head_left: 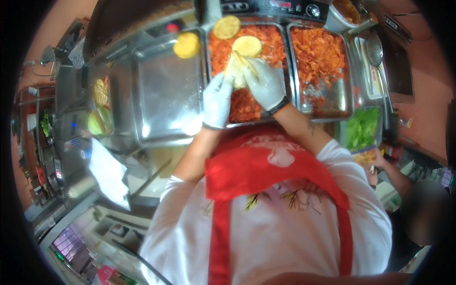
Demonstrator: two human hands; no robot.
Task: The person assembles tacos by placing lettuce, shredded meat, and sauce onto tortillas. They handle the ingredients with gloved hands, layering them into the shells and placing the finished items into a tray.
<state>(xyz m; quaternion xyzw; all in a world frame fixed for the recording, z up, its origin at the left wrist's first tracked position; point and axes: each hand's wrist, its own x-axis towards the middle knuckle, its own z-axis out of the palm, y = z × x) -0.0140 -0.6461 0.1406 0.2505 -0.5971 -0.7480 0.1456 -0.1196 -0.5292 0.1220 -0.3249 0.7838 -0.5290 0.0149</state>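
Note:
Both my gloved hands hold a pale yellow round flatbread [236, 76] between them, above the middle metal tray [245, 125] of shredded red-orange filling [244, 108]. My left hand [217, 99] pinches its left side. On the right side, my right hand [266, 83] grips it near a raised, split-looking edge; whether it is fully opened I cannot tell. Just beyond my fingers, another round flatbread [247, 46] lies on the filling, and a browner one [227, 27] is at the tray's far left corner. A third flatbread [186, 45] rests at the far right corner of the left tray [167, 92].
The right tray [351, 92] holds more red filling [317, 57]. Beyond it are a ladle [374, 51] and a tub of chopped greens [362, 128]. A control panel [285, 8] borders the back. At right, another person's hand [381, 159] is near a food container. White paper [108, 174] hangs at left.

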